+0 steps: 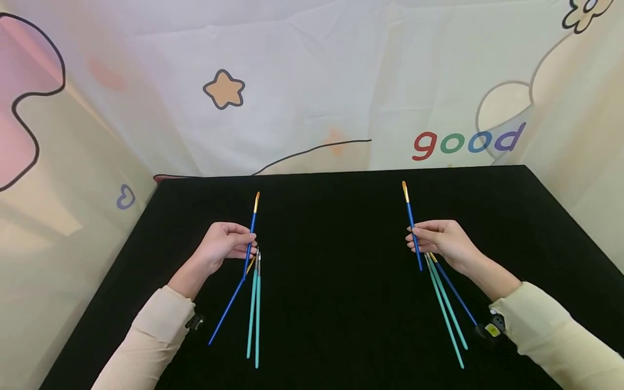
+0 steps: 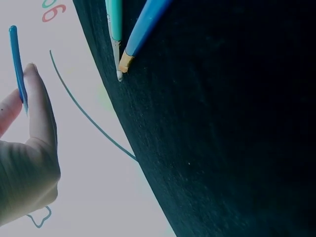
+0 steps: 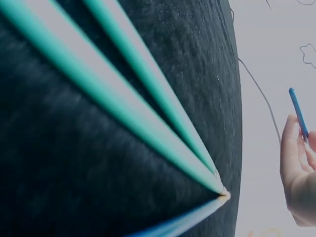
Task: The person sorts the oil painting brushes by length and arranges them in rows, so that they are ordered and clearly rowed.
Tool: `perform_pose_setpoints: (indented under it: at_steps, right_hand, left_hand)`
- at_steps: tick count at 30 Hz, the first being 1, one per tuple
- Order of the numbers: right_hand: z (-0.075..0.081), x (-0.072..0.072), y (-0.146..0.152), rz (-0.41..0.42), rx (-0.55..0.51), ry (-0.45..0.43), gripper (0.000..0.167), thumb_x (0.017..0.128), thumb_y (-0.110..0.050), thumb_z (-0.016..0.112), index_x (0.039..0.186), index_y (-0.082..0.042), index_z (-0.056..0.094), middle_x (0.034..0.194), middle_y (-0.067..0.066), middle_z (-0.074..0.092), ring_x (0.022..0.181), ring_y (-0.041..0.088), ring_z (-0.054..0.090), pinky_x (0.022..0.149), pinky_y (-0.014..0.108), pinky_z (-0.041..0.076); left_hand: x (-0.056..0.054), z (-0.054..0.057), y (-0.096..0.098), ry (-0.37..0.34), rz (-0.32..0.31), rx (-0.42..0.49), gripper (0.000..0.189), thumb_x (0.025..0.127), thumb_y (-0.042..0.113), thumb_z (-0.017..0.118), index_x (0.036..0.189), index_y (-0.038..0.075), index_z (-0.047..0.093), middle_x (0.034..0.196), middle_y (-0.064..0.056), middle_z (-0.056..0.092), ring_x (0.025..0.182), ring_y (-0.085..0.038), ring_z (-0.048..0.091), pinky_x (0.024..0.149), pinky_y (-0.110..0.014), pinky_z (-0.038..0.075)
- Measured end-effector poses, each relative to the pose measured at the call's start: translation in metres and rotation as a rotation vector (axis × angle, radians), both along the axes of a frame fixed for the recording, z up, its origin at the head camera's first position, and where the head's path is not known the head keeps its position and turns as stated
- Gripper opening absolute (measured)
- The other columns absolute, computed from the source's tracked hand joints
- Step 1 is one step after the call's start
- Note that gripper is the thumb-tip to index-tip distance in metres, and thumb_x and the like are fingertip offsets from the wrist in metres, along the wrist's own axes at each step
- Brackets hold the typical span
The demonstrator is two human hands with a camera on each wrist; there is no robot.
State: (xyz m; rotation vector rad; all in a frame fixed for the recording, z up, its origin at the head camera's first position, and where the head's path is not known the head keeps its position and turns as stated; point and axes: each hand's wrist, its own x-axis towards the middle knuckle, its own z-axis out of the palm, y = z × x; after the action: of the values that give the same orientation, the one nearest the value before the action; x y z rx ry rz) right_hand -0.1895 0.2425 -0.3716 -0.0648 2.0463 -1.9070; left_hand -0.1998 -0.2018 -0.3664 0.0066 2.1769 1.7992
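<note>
In the head view my left hand (image 1: 225,246) pinches a blue paintbrush (image 1: 252,222) between thumb and fingers, its tan bristles pointing up and away. My right hand (image 1: 446,242) pinches a matching blue paintbrush (image 1: 409,211), also bristles up. Below the left hand lie two teal paintbrushes (image 1: 258,319) and another blue paintbrush (image 1: 226,311) on the black table. Two more teal paintbrushes (image 1: 446,314) and a blue paintbrush (image 1: 455,292) fan out below the right hand, their tips meeting near it. Both wrist views show the handle end of the held brush above the fingers.
A black table (image 1: 336,271) spans the space between the two brush groups. Behind it hangs a pale printed curtain (image 1: 302,81) with a star, a flower and the word "good". Small dark wrist cameras sit at both sleeve cuffs, the right one (image 1: 492,326) close to a blue handle.
</note>
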Motion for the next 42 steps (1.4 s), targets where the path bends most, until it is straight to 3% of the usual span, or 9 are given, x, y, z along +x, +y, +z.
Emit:
perform_pose_setpoints:
  at_steps: [8,12,15,19,35,42]
  right_hand:
    - [-0.001,-0.007,-0.01,0.007,0.001,0.0,0.03,0.094,-0.015,0.05,0.111,0.01,0.054,0.087,0.004,0.068,0.082,0.014,0.066,0.076,0.028,0.053]
    - [0.0,-0.011,-0.015,0.001,-0.003,0.007,0.026,0.094,-0.014,0.051,0.108,0.008,0.056,0.088,0.007,0.068,0.081,0.014,0.066,0.076,0.029,0.053]
    - [0.0,-0.015,-0.018,-0.008,-0.012,0.02,0.018,0.093,-0.012,0.051,0.1,0.001,0.061,0.087,0.007,0.068,0.079,0.015,0.066,0.075,0.029,0.053]
    - [0.002,-0.018,-0.021,-0.011,-0.032,0.023,0.013,0.093,-0.012,0.053,0.094,-0.006,0.064,0.084,0.005,0.069,0.078,0.014,0.067,0.074,0.028,0.053]
    - [0.004,-0.03,-0.036,-0.008,0.021,0.008,0.038,0.094,-0.013,0.051,0.118,0.017,0.046,0.085,0.003,0.068,0.079,0.013,0.066,0.075,0.027,0.053]
    - [0.001,-0.039,-0.046,-0.015,0.026,-0.014,0.041,0.094,-0.012,0.051,0.121,0.017,0.043,0.085,0.003,0.068,0.077,0.012,0.066,0.075,0.027,0.053]
  left_hand:
    - [-0.011,-0.001,0.01,0.003,-0.015,0.012,0.029,0.088,0.008,0.059,0.105,-0.015,0.053,0.083,-0.014,0.067,0.073,-0.023,0.067,0.069,-0.034,0.055]
    - [-0.014,-0.001,0.017,-0.009,-0.015,0.026,0.029,0.089,0.007,0.058,0.106,-0.016,0.052,0.088,-0.02,0.066,0.072,-0.021,0.067,0.069,-0.035,0.055]
    - [-0.017,0.001,0.022,-0.007,-0.007,0.033,0.029,0.089,0.006,0.058,0.107,-0.016,0.052,0.094,-0.026,0.063,0.073,-0.023,0.067,0.069,-0.035,0.055]
    - [-0.022,0.001,0.028,-0.004,0.004,0.042,0.025,0.088,0.006,0.059,0.104,-0.013,0.054,0.094,-0.026,0.063,0.072,-0.022,0.067,0.068,-0.034,0.055]
    - [-0.034,0.006,0.039,0.006,-0.001,0.06,0.021,0.089,0.006,0.058,0.102,-0.01,0.055,0.087,-0.017,0.065,0.073,-0.022,0.067,0.069,-0.034,0.055]
    - [-0.04,0.005,0.047,0.001,0.01,0.06,0.023,0.088,0.006,0.059,0.103,-0.011,0.055,0.081,-0.012,0.066,0.069,-0.019,0.067,0.068,-0.032,0.055]
